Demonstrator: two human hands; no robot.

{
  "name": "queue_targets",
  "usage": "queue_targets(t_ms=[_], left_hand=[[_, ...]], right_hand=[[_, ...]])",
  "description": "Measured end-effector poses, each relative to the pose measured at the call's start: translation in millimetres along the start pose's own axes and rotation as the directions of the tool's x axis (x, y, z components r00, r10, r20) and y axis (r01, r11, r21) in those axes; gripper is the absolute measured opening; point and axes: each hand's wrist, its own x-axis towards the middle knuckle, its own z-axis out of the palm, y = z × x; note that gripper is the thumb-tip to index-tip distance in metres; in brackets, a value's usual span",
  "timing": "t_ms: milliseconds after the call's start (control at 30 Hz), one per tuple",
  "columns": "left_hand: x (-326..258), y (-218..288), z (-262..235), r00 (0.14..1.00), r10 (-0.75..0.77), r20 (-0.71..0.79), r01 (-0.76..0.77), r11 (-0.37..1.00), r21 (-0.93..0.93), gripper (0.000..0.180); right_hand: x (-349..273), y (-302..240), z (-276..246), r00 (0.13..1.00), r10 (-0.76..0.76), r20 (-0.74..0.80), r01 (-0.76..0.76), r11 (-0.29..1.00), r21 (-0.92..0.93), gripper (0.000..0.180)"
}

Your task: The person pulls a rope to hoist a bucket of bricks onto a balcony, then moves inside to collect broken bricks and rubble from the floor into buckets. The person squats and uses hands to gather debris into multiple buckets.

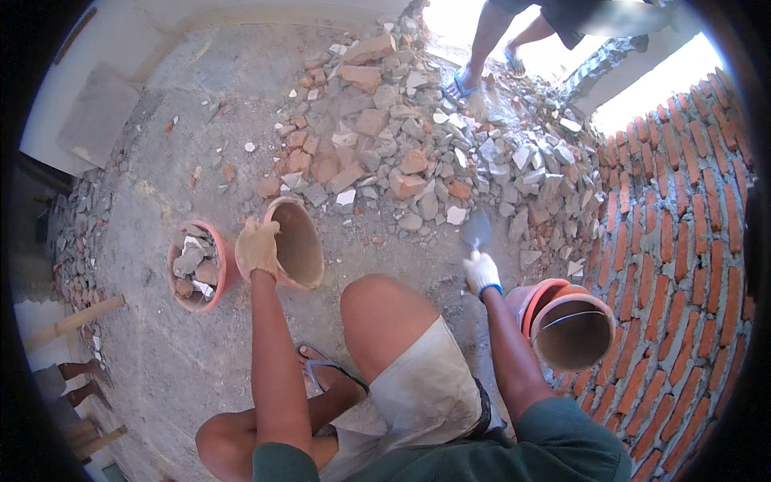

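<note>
My left hand (258,247), in a tan work glove, grips the rim of an empty orange-brown bucket (316,245), which tilts with its mouth turned toward the rubble. Just left of it stands a similar bucket (228,261) loaded with grey chunks (189,261). In a white glove with a blue cuff, my right hand (482,272) is closed round the handle of a pointed trowel (476,228). The trowel's grey blade lies at the near edge of a pile of broken brick and mortar (409,153).
Nested empty buckets (612,328) lie by my right forearm, beside a brick wall (691,241). At the far side of the pile stands another person in blue flip-flops (459,87). Someone's legs (80,381) and wooden poles (76,323) show at the left. A grey slab (100,116) leans against the wall.
</note>
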Motion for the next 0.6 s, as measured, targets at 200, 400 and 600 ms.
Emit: queue_targets(t_ms=[200, 400, 600], left_hand=[[19.3, -1.4, -14.9, 0.997, -0.073, -0.039, 0.080, 0.970, 0.231, 0.034], [45.6, -26.1, 23.8, 0.919, 0.390, 0.059, -0.336, 0.698, 0.633, 0.019], [58.9, -6.7, 28.1, 0.953, 0.283, 0.108, -0.283, 0.708, 0.647, 0.027]], right_hand=[[-34.9, -110.5, 28.3, 1.000, 0.012, 0.024, -0.011, 0.999, -0.031, 0.037], [-20.8, -120.9, 38.2, 0.979, -0.204, -0.030, 0.196, 0.965, -0.174, 0.033], [-56.8, -178.6, 65.7, 0.964, -0.262, -0.050, 0.256, 0.960, -0.114, 0.030]])
